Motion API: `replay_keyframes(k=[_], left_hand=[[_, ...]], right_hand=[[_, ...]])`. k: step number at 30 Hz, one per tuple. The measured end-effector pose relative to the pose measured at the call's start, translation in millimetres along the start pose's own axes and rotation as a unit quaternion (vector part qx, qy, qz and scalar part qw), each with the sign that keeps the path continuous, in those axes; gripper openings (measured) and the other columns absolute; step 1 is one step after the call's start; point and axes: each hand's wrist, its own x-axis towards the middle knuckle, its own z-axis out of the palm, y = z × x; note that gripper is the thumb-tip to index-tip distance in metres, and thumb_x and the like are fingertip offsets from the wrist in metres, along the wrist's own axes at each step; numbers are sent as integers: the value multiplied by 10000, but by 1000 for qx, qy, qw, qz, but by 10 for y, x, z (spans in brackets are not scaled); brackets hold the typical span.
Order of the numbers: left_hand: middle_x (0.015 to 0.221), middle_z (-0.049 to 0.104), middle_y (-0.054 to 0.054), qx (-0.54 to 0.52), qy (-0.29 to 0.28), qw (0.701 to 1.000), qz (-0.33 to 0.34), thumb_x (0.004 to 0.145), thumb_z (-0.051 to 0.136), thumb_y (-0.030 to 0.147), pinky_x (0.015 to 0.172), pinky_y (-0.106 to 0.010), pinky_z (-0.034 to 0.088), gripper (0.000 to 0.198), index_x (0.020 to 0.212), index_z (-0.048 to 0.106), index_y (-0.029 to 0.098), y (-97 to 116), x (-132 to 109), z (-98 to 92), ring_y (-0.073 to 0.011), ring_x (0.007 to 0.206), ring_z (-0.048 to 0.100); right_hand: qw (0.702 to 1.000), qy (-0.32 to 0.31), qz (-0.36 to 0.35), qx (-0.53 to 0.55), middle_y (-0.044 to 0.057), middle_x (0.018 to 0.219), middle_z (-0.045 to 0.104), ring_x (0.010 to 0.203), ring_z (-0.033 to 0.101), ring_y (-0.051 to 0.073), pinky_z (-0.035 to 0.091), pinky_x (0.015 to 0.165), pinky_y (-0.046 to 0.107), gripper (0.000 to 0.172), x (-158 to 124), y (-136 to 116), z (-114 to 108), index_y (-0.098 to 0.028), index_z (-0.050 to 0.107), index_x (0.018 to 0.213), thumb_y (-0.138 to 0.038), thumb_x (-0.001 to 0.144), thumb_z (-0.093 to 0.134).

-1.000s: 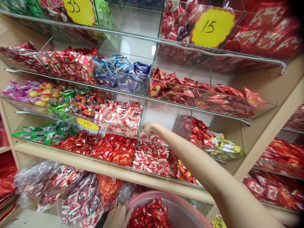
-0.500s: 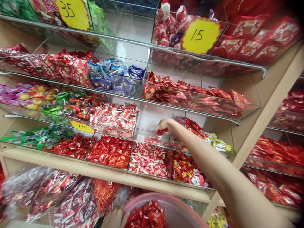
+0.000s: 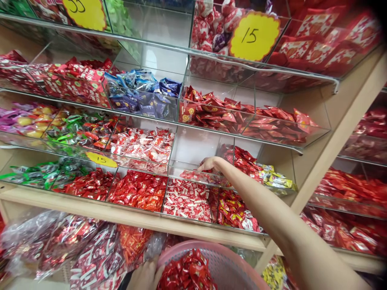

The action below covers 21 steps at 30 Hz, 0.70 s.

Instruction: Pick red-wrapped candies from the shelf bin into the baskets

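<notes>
Main worry from my end: spillage. The right hand is down in the third-row bin, wrist bent over the low front wall; if the knuckles caught that edge on a lift, anything loose in the palm could drop onto the red-and-white candy one row below. Slick wrappers would make it worse. The divider stands just beside the wrist, so a sideways pull could bump it. Second worry, the basket: I see support at one side of the rim only, and a tilt there might slide the red candy heaped inside. Grip, right: fingers bent and angled downward, tips lost behind the clear wall and its glare. I cannot tell whether they are spread or pinching anything. Some red shows low by the hand; bin contents or reflection, I can't separate the two. Grip, left: the left hand looks closed on the basket's near-left rim, fingers lapped over it, underside out of frame. Basket sits below the shelf, at the bottom of my view, well apart from the right hand.
</notes>
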Motion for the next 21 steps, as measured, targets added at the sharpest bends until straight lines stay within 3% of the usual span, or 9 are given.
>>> replay_keyframes(k=[6,13,18,21], left_hand=[[968,649,-114,-10,-4,1000,-4,876,219,381,805,-331,439,477,1202,467,137,12,-9,-15,-226,934,598],[968,647,-108,-16,6,1000,3,874,216,382,791,-333,441,478,1208,463,146,-14,17,31,-227,930,597],[984,637,-118,-20,24,999,6,867,208,420,810,-345,428,511,1200,476,139,-47,33,98,-231,935,589],[957,644,-109,-23,22,999,7,865,207,430,793,-339,433,512,1193,481,148,-48,19,97,-229,916,594]], right_hand=[[998,41,-4,38,-45,527,462,490,436,67,379,491,186,151,21,44,-24,-142,514,672,-255,717,604],[999,32,-21,19,-51,497,433,445,402,50,359,465,165,193,-93,-101,-163,-149,487,629,-278,767,529],[993,12,-25,-112,-45,484,413,427,389,60,355,436,185,239,-184,-356,23,-152,493,630,-343,771,522],[988,15,-27,-149,-19,516,471,487,453,95,382,460,215,247,-202,-476,141,-145,534,655,-367,678,642]])
